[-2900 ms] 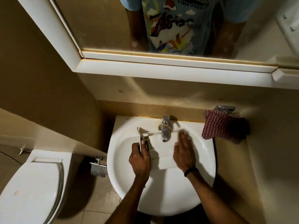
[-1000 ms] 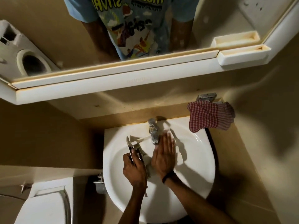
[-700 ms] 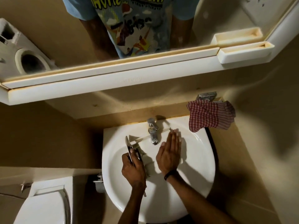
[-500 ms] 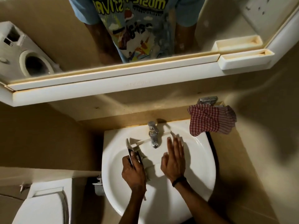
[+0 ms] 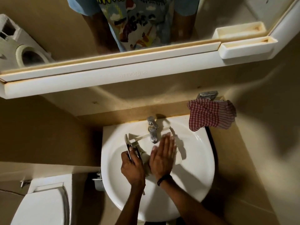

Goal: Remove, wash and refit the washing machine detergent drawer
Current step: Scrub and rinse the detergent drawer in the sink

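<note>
1. The left hand is gripping the detergent drawer by its left edge inside the sink basin.
2. The right hand, fingers straight, is rubbing the drawer just right of that grip.
3. Removal looks done; washing is proceeding, and refitting is waiting.

The white basin in front of me holds the white detergent drawer, which lies across its bowl under the chrome tap standing on the back rim. A red checked cloth overlaps the rim's back right corner.
</note>
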